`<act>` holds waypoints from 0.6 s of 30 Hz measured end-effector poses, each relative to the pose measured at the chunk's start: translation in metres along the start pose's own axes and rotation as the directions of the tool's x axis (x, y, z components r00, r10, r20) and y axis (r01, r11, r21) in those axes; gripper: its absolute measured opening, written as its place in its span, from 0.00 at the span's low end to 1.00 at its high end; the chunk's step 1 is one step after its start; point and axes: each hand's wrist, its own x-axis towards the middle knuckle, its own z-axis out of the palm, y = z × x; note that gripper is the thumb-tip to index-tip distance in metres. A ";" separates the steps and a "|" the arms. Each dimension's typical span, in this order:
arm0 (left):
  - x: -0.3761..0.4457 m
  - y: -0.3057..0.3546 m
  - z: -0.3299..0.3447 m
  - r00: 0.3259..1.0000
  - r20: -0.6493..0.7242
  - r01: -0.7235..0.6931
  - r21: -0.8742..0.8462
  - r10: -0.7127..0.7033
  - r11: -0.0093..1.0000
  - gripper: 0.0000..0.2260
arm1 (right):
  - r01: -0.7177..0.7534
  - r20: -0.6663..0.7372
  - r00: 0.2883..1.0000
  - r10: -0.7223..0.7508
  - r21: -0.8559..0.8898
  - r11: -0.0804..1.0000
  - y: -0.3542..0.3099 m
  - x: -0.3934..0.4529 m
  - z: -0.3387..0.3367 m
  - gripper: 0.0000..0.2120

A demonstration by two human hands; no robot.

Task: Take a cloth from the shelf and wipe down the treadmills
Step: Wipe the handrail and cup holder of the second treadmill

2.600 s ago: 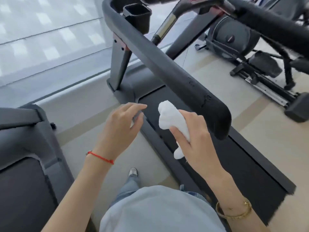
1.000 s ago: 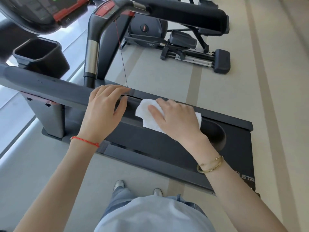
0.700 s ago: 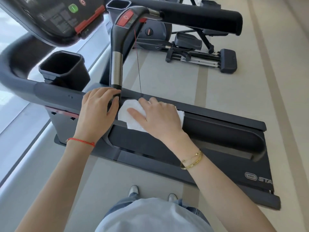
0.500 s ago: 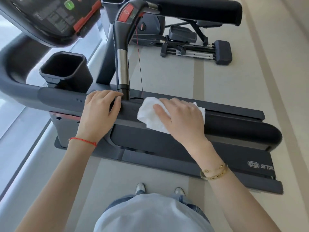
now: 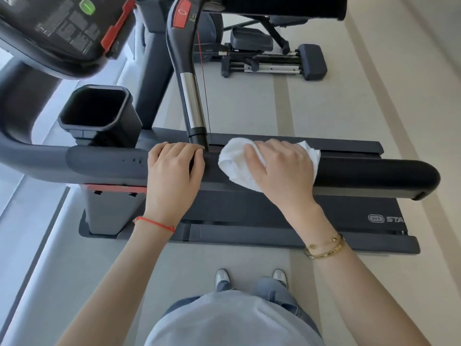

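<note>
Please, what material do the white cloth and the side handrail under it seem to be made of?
The white cloth looks like soft woven fabric, perhaps cotton: it bunches into folds under the right hand. The side handrail looks like matte black foam or rubber padding: dull, rounded, barely reflecting light.

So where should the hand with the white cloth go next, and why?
Probably slide it to the person's right, toward the rail's rounded end. The right hand presses the white cloth flat on the treadmill handrail, close beside the left hand, which rests on the same rail. The long stretch out to the end lies beyond the cloth.
</note>
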 end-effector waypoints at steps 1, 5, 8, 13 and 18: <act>0.000 0.000 0.000 1.000 0.001 0.001 -0.001 -0.001 1.000 0.09 | -0.035 -0.041 0.999 0.035 -0.017 0.999 0.008 -0.001 -0.002 0.21; 0.002 0.000 -0.001 0.999 0.043 -0.019 -0.040 0.020 0.999 0.10 | -0.135 -0.126 0.984 0.126 -0.066 0.989 0.025 -0.004 -0.006 0.22; 0.002 0.009 0.003 0.996 0.058 -0.065 -0.077 0.070 0.995 0.09 | -0.144 -0.167 0.977 0.131 -0.067 0.987 0.014 -0.008 -0.001 0.20; 0.007 0.038 0.017 0.990 0.103 -0.085 -0.145 0.101 0.986 0.10 | 0.010 -0.151 0.988 -0.011 -0.003 1.000 0.022 -0.017 -0.002 0.16; 0.012 0.068 0.025 0.983 0.124 -0.107 -0.212 0.136 0.971 0.10 | 0.033 -0.180 0.983 -0.036 -0.017 0.999 0.071 -0.025 -0.020 0.16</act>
